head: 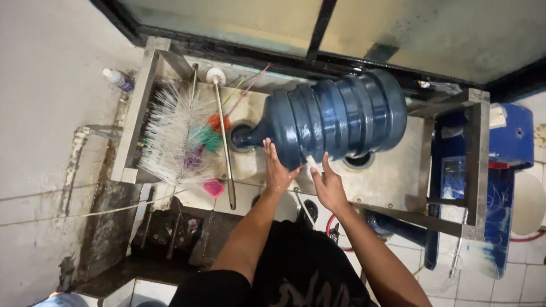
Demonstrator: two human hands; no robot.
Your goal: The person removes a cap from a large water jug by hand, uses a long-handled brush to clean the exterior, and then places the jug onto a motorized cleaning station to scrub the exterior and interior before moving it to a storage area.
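Dark blue plastic, a large water jug [335, 116] is laid on its side on the steel table [392, 176], neck over a round hole [243, 136]. It is steadied by the left hand [277, 170], spread flat, and the right hand [327, 187], fingers loosely open. A white bristle brush [170, 136] lies beyond the neck.

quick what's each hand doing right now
Left hand: open, palm flat against the blue jug.
Right hand: fingers on the jug's side, seems to pinch a small white piece; grip unclear.
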